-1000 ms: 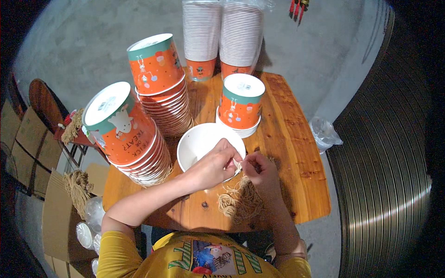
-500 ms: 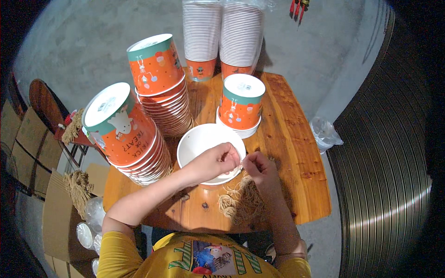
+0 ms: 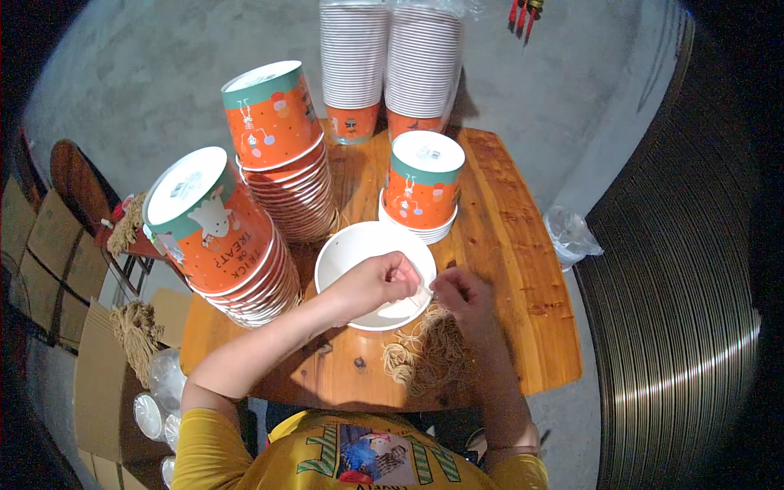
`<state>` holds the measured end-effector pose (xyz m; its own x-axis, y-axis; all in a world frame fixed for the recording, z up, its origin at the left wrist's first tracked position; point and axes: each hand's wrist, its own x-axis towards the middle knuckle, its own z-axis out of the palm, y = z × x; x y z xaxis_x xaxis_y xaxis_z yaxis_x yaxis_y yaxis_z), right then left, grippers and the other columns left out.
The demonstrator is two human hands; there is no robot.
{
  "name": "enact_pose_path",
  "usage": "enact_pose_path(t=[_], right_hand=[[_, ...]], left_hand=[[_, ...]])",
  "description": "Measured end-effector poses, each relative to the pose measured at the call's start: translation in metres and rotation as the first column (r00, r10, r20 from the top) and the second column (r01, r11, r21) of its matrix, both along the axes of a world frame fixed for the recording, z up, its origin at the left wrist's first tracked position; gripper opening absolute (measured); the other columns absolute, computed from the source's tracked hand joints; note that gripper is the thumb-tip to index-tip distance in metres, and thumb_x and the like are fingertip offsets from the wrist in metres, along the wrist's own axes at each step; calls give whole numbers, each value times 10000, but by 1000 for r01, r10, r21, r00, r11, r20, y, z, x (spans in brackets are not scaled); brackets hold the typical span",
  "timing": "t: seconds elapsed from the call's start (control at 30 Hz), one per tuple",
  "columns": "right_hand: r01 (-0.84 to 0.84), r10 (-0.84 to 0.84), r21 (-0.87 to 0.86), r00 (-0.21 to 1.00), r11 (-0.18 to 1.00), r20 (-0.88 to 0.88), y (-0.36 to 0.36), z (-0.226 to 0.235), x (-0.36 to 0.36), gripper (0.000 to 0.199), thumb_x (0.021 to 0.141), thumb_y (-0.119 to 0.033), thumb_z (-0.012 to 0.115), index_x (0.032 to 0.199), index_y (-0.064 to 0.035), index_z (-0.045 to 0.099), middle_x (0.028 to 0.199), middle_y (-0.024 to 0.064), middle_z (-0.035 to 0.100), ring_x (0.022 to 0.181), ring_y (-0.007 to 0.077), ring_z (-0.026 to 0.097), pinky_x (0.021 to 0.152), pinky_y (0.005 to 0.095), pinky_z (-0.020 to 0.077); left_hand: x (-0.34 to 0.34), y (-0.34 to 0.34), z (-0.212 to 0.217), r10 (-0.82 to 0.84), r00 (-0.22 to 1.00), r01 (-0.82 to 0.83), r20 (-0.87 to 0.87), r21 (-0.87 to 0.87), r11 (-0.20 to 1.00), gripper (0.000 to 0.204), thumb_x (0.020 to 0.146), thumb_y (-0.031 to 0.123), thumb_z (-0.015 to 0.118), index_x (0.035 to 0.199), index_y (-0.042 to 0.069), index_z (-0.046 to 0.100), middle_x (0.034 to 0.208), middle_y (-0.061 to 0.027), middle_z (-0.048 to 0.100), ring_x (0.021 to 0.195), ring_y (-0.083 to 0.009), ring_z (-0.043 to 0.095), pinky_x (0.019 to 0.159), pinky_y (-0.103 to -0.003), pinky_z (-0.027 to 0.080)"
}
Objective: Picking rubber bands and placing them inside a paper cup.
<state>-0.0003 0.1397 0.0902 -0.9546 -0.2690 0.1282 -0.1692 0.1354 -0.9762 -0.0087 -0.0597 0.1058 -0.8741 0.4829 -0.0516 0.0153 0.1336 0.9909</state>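
Note:
An orange paper bucket (image 3: 349, 249) stands upright on the wooden table, its white inside facing up. Over its right part is my left hand (image 3: 380, 282), thumb and fingers pinched together at a thin pale cord (image 3: 425, 291). Just past the right rim, my right hand (image 3: 464, 296) pinches the same cord, which spans the small gap between my fingertips. Below my right hand, a loose tangle of beige cords (image 3: 425, 359) lies on the table, partly in the shadow of my forearm. Where the cord meets the bucket wall is too small to make out.
Two tall stacks of upturned orange buckets (image 3: 220, 237) (image 3: 273, 122) rise at the left. A shorter stack (image 3: 423, 192) stands behind the open bucket. Two bagged white-rimmed stacks (image 3: 353, 61) are at the far edge. Cardboard (image 3: 102, 384) and ridged dark sheeting (image 3: 686, 286) flank the table (image 3: 523, 327).
My hands have drawn slightly farther apart, and the pale cord between them shows more. The whole view has shifted a little; the stacks stay in place.

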Motion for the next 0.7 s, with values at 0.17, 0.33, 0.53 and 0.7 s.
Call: enact_pose_path(t=[0.17, 0.33, 0.53, 0.7], right_hand=[[65, -76, -98, 990, 993, -119, -1, -3, 0, 142, 903, -167, 581, 882, -28, 591, 749, -32, 543, 697, 61, 483, 632, 208, 392], [84, -51, 129, 970, 988, -239, -9, 10, 7, 132, 885, -165, 600, 881, -33, 594, 676, -20, 545, 639, 65, 487, 576, 236, 406], [129, -42, 239, 941, 962, -336, -4, 3, 4, 120, 852, -140, 628, 868, -28, 588, 616, -15, 526, 580, 72, 475, 537, 245, 401], [69, -30, 193, 980, 979, -197, 11, 2, -2, 105, 860, -130, 624, 882, -35, 584, 697, -25, 544, 637, 50, 471, 583, 217, 403]], left_hand=[[1, 0, 4, 48, 996, -53, 69, 71, 996, 127, 854, 97, 610, 957, 45, 555, 815, 18, 553, 737, -55, 488, 662, -194, 393], [4, 2, 8, 61, 995, -67, 77, 83, 994, 128, 855, 98, 610, 954, 37, 556, 805, 20, 549, 748, -57, 496, 684, -201, 406], [6, 1, 7, 107, 994, -107, -9, -7, 994, 128, 858, 110, 596, 951, 34, 554, 823, 6, 567, 751, -65, 505, 685, -202, 410], [4, 0, 6, 175, 984, -177, -40, -25, 984, 111, 869, 136, 567, 939, 51, 548, 824, 1, 585, 712, -56, 492, 624, -190, 391]])
